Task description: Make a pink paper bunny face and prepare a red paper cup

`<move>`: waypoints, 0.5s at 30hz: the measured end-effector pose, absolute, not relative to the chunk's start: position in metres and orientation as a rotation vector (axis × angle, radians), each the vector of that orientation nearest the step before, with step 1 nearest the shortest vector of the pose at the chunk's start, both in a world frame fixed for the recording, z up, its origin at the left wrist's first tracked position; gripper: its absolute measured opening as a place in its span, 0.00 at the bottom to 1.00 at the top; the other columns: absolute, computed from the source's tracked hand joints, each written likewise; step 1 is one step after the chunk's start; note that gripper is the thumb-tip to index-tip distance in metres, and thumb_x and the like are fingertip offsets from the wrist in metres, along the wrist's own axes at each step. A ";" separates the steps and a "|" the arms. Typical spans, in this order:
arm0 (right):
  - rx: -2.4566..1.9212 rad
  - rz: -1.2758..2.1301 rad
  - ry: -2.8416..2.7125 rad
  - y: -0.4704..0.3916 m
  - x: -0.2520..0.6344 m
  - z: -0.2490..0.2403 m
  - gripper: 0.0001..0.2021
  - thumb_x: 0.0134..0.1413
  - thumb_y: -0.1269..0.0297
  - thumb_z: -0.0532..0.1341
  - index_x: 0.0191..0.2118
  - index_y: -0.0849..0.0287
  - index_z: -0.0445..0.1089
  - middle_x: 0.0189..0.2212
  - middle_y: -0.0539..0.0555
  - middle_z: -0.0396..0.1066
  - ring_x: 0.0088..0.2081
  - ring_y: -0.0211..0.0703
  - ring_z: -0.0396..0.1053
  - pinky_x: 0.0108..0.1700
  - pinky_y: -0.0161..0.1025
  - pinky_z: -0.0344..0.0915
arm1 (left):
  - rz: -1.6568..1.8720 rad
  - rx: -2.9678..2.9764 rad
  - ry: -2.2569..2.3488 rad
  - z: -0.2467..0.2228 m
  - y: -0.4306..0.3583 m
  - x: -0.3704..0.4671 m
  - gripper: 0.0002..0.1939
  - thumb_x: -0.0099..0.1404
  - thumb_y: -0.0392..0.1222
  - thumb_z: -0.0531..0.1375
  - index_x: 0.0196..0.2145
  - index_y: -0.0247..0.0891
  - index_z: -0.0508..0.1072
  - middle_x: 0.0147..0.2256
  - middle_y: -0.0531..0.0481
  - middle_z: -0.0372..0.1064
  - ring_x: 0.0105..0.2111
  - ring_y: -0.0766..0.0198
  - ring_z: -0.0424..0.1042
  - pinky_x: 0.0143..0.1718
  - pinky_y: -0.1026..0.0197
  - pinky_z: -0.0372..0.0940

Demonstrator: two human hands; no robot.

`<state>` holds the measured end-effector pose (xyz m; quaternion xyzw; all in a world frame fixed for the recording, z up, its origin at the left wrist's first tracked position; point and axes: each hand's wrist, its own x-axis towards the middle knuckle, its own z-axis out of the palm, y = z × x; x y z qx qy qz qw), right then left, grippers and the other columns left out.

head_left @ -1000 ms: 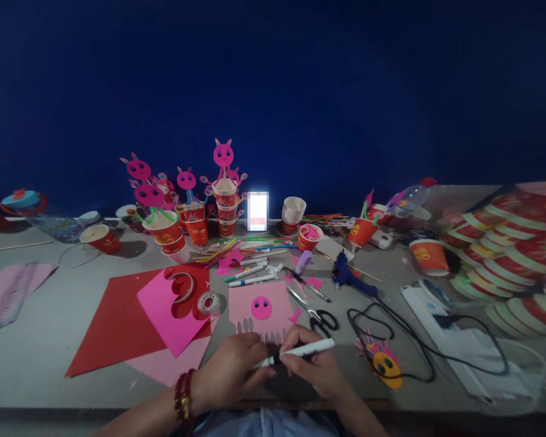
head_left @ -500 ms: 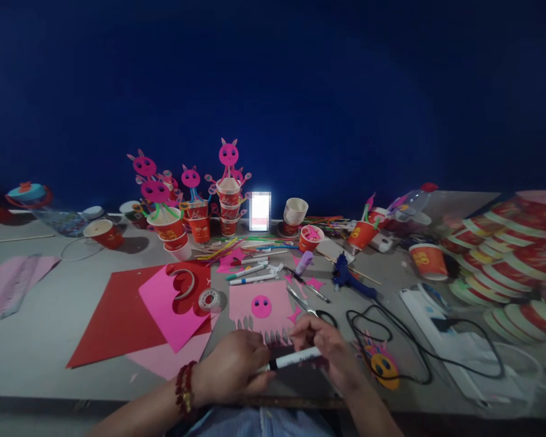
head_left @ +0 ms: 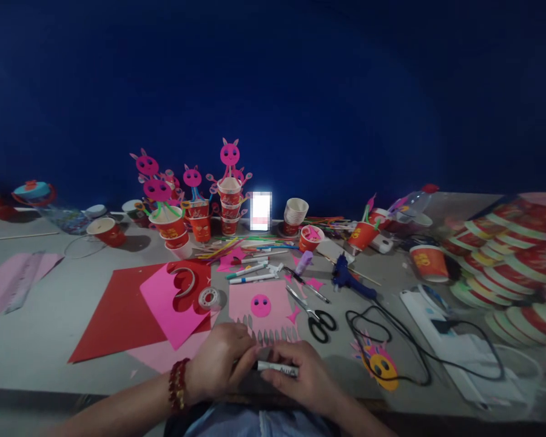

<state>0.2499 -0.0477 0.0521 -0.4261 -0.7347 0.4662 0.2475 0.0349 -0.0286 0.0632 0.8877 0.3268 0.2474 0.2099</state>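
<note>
Dark blue wall point(head_left: 273, 91) rises behind the back edge of a grey counter point(head_left: 18, 355). At the middle of the front edge, a white marker point(head_left: 279, 368) is held level between two hands. Left hand point(head_left: 221, 358): fingers curled, gripping the marker's dark left end. Right hand point(head_left: 303, 376): fingers closed around the white barrel, lettering exposed.

Directly beyond the hands, toward the back edge, lies a light pink sheet point(head_left: 277, 297). It carries a bright pink disc point(head_left: 261, 305) with two dark eyes; a row of pointed leaf-shaped pieces point(head_left: 277, 335) lines its near side. Scissors point(head_left: 316, 314) rest just beside the sheet, on the side toward the counter's right edge, blades slightly parted. Past them is a blue glue gun point(head_left: 352, 279).

Toward the left edge, a red sheet point(head_left: 104, 321) lies partly under a bright pink sheet point(head_left: 170, 318); a tape roll point(head_left: 202, 297) sits alongside. Stacked red cups point(head_left: 170, 230) stand near the back edge, with pink figures point(head_left: 157, 189) projecting above the rims.
</note>
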 end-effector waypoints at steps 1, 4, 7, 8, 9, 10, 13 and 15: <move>-1.157 1.293 -1.986 -0.047 0.250 0.052 0.19 0.55 0.47 0.61 0.25 0.58 0.66 0.20 0.45 0.59 0.24 0.36 0.56 0.27 0.33 0.49 | 0.672 2.482 0.910 0.061 -0.030 0.035 0.25 0.77 0.45 0.39 0.25 0.39 0.64 0.22 0.48 0.66 0.24 0.62 0.61 0.27 0.57 0.50; -1.136 1.356 -1.943 -0.045 0.250 0.053 0.19 0.54 0.47 0.63 0.24 0.58 0.65 0.20 0.44 0.58 0.24 0.35 0.55 0.27 0.33 0.49 | 0.635 2.481 0.926 0.056 -0.036 0.037 0.26 0.77 0.44 0.39 0.24 0.39 0.64 0.21 0.49 0.65 0.22 0.62 0.60 0.26 0.57 0.49; -1.098 1.395 -1.916 -0.047 0.252 0.055 0.19 0.54 0.47 0.63 0.25 0.59 0.66 0.21 0.44 0.59 0.25 0.35 0.56 0.28 0.33 0.50 | 0.646 2.443 0.966 0.057 -0.040 0.039 0.27 0.77 0.44 0.38 0.23 0.39 0.63 0.20 0.49 0.64 0.21 0.63 0.60 0.25 0.58 0.49; -1.090 1.394 -1.916 -0.047 0.252 0.056 0.19 0.55 0.47 0.63 0.25 0.59 0.66 0.21 0.44 0.59 0.25 0.35 0.56 0.28 0.33 0.50 | 0.653 2.442 0.961 0.059 -0.040 0.040 0.27 0.77 0.44 0.38 0.23 0.39 0.64 0.20 0.49 0.64 0.21 0.63 0.60 0.25 0.58 0.49; -1.090 1.385 -1.922 -0.047 0.253 0.057 0.19 0.54 0.47 0.63 0.26 0.59 0.66 0.22 0.45 0.59 0.26 0.35 0.56 0.28 0.33 0.51 | 0.660 2.445 0.951 0.061 -0.041 0.040 0.27 0.77 0.44 0.38 0.23 0.39 0.64 0.20 0.49 0.64 0.21 0.63 0.60 0.25 0.58 0.49; -1.098 1.373 -1.930 -0.047 0.254 0.058 0.18 0.54 0.48 0.63 0.26 0.59 0.66 0.22 0.45 0.59 0.26 0.36 0.56 0.29 0.33 0.51 | 0.665 2.451 0.939 0.063 -0.041 0.041 0.27 0.77 0.44 0.38 0.23 0.39 0.64 0.20 0.49 0.64 0.22 0.63 0.60 0.25 0.58 0.49; -1.126 1.370 -1.936 -0.047 0.255 0.061 0.18 0.54 0.47 0.62 0.26 0.59 0.67 0.22 0.45 0.60 0.26 0.36 0.57 0.29 0.33 0.51 | 0.665 2.469 0.923 0.067 -0.039 0.043 0.27 0.77 0.44 0.38 0.23 0.39 0.64 0.20 0.49 0.65 0.21 0.63 0.60 0.25 0.57 0.48; -1.131 1.385 -1.923 -0.047 0.254 0.061 0.20 0.54 0.45 0.62 0.26 0.58 0.66 0.21 0.45 0.60 0.26 0.37 0.57 0.28 0.33 0.51 | 0.652 2.489 0.940 0.068 -0.038 0.043 0.27 0.77 0.45 0.39 0.23 0.39 0.65 0.20 0.49 0.65 0.21 0.63 0.60 0.25 0.57 0.48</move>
